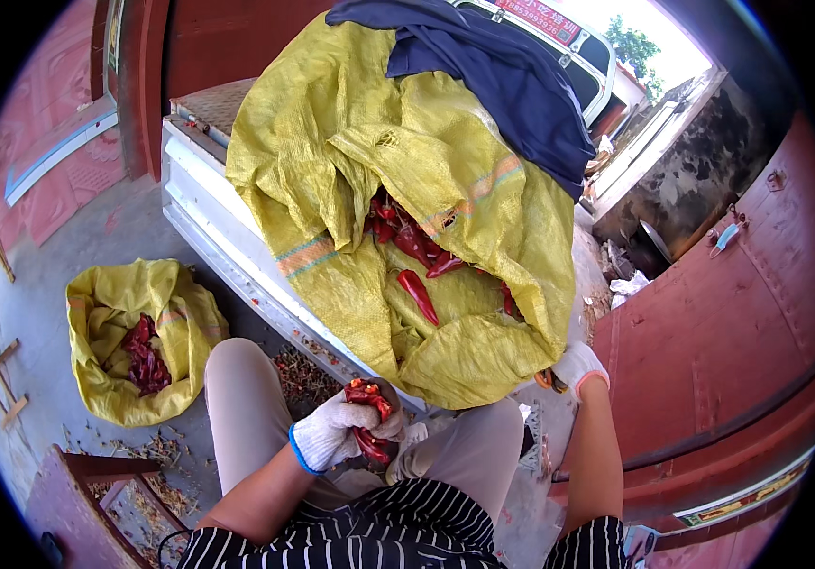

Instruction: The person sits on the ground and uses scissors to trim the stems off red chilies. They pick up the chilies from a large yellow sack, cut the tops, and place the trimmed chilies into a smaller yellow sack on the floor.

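Observation:
My left hand (347,427), in a white knit glove with a blue cuff, grips a bunch of red chili peppers (372,441) with cut, orange-red ends. At the lower right edge of a large yellow woven sack (478,363) is my right hand (581,368), in a white glove; orange-handled scissors or pruners (544,379) stick out from it, their blades hidden. Red chilies (411,238) show in the sack's opening, and a single chili (418,297) lies on its fabric. A smaller yellow sack (194,355) on the floor at the left holds dark red peppers (145,359).
The large sack rests on a white metal truck bed (236,242), under a dark blue cloth (478,64). Stem scraps (308,377) litter the floor beside my knees. A wooden stool (94,498) stands lower left; a red metal door (720,334) is at the right.

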Tool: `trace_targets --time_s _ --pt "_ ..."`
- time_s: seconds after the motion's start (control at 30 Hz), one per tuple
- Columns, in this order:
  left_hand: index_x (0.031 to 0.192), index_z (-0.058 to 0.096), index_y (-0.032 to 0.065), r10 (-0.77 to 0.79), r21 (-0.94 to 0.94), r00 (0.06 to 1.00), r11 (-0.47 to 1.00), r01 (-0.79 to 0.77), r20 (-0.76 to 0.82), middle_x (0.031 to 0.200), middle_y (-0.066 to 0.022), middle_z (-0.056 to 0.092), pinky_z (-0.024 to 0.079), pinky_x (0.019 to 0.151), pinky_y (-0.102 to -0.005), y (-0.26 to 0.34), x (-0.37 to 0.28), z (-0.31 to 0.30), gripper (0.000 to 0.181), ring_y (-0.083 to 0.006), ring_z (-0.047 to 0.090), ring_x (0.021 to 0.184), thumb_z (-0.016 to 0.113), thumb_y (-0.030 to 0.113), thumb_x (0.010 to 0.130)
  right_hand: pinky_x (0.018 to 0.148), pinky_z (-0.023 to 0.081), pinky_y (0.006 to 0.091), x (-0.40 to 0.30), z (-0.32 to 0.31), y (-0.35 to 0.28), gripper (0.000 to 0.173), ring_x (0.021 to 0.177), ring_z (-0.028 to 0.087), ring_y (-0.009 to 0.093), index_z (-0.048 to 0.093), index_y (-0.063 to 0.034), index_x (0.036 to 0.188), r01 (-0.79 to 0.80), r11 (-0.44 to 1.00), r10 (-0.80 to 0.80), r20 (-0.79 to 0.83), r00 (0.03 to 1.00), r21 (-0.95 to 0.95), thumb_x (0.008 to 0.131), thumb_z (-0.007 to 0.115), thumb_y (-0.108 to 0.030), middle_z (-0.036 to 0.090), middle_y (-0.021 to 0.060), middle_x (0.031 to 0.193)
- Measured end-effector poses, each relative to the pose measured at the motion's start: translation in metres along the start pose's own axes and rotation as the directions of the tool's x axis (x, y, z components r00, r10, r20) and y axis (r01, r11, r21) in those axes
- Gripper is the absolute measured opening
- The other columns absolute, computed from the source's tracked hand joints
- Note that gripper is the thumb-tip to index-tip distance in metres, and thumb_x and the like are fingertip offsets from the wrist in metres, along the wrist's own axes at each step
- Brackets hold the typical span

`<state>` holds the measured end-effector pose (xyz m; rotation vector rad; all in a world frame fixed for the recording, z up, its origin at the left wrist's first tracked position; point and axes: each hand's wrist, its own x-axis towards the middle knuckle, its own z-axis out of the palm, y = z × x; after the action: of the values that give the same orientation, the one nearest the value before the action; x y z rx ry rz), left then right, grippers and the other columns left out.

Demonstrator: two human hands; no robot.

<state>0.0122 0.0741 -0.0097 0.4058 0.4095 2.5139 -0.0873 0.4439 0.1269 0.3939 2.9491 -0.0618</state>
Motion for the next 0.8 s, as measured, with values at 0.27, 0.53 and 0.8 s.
trace_targets --time_s 0.27,0.53,0.8 --pt "0.083 0.054 0.0041 0.05 -0.021 0.998 0.998 -0.051 -0.036 0.068 -0.003 0.047 0.034 0.066 -0.0329 -0.003 0.002 -0.002 0.036 -0.0147 0.041 0.063 0.077 0.031 0.077 0.075 0.053 0.0406 -0.035 -0.003 -0.016 0.034 0.083 0.07 0.034 0.071 0.0014 0.102 0.023 0.993 0.029 -0.431 0.902 0.115 0.085 0.065 -0.028 0.071 0.0219 0.09" --pt "0.123 0.055 0.0002 0.041 -0.115 0.99 0.992 -0.057 -0.135 0.115 -0.0193 0.063 0.051 0.097 -0.0489 -0.006 -0.014 -0.043 0.051 -0.0337 0.065 0.105 0.075 0.012 0.077 0.074 0.055 0.0412 -0.123 -0.027 -0.148 0.036 0.085 0.071 0.035 0.069 -0.0043 0.107 0.556 0.806 -0.392 -0.523 0.757 0.202 0.088 0.069 -0.035 0.071 0.0189 0.099" --pt "0.1 0.057 0.0056 0.101 -0.053 0.972 0.992 -0.115 -0.214 0.091 -0.0089 0.059 0.048 0.085 -0.0405 0.006 -0.006 -0.002 0.032 -0.0225 0.058 0.085 0.076 0.021 0.08 0.075 0.054 0.0468 -0.05 0.033 -0.203 0.037 0.085 0.068 0.04 0.068 -0.0051 0.104 0.466 0.882 -0.454 -0.393 0.8 -0.07 0.089 0.065 -0.039 0.07 0.0189 0.093"
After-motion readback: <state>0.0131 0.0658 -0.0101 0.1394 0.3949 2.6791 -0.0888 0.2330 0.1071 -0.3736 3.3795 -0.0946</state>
